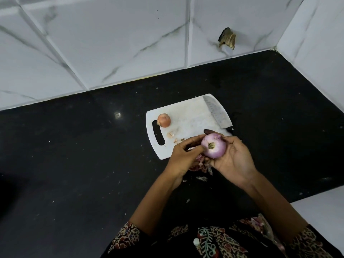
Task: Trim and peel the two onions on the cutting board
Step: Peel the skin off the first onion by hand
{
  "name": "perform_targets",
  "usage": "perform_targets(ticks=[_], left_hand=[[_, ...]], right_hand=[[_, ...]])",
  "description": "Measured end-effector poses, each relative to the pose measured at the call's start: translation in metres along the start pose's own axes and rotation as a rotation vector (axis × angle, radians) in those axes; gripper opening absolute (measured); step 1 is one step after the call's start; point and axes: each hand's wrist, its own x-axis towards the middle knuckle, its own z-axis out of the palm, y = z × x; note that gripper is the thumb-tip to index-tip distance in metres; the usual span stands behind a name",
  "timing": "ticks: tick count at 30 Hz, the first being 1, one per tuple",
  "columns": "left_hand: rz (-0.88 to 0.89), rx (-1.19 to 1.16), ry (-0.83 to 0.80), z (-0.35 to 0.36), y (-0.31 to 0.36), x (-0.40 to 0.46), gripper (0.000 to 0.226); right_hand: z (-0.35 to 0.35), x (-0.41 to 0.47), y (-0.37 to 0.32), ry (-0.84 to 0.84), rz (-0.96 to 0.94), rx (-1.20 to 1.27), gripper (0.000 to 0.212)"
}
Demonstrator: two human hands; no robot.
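Cradling peeled onion [213, 145] in right hand [233, 161]; left hand [183, 157] fingers pinching it (no writing).

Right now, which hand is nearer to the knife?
Right. The right hand holds the peeled onion just below the knife; the left hand is farther left.

Home kitchen, by the look of it. Black stone countertop [74, 155] runs into a corner of white marble-veined wall tiles [111, 43], one tile broken open by a hole [227, 38] at the far right. White plastic cutting board [189, 116] with handle slot lies on the counter, a wide-bladed kitchen knife [216, 113] along its right edge. Onion skins [202, 165] litter the near counter. Patterned household garment [214, 239] at the near edge.
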Motion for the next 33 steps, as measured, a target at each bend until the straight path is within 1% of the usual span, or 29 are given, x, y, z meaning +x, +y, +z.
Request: perform_targets(ticks=[3, 5, 8, 9, 15, 18, 20, 23, 26, 28, 33], left_hand=[[-0.014, -0.056, -0.036, -0.001, 0.000, -0.001, 0.030], [-0.003, -0.087, -0.026, 0.002, 0.002, -0.003, 0.024], [0.033, -0.067, 0.011, 0.009, 0.003, -0.004, 0.015], [0.036, -0.056, 0.014, 0.010, 0.003, -0.004, 0.015], [0.021, -0.069, -0.057, 0.007, 0.000, -0.004, 0.033], [0.030, -0.091, -0.063, 0.004, -0.001, -0.005, 0.044], [0.038, -0.109, -0.068, 0.002, -0.001, -0.005, 0.039], [0.066, -0.130, -0.061, 0.004, 0.000, -0.005, 0.021], [0.113, -0.134, -0.009, 0.008, -0.002, -0.002, 0.013], [0.142, -0.104, -0.004, 0.010, -0.004, -0.001, 0.014], [0.192, -0.043, -0.058, 0.012, -0.007, -0.004, 0.029]], right_hand=[[0.000, 0.000, -0.001, 0.006, 0.007, 0.039, 0.062], [0.002, 0.001, -0.001, -0.009, 0.008, 0.043, 0.058], [0.005, 0.002, 0.002, -0.045, 0.004, 0.050, 0.052], [0.005, 0.002, 0.002, -0.054, 0.001, 0.054, 0.051], [0.002, 0.001, 0.004, -0.070, -0.021, 0.096, 0.051], [0.002, 0.002, 0.003, -0.060, -0.033, 0.119, 0.051], [0.003, 0.003, 0.002, -0.071, -0.053, 0.131, 0.058], [0.002, 0.004, 0.002, -0.091, -0.060, 0.154, 0.065], [0.001, 0.005, 0.002, -0.104, -0.047, 0.165, 0.063], [-0.001, 0.006, 0.003, -0.091, -0.042, 0.169, 0.063], [-0.003, 0.006, 0.005, -0.095, -0.056, 0.195, 0.061]])
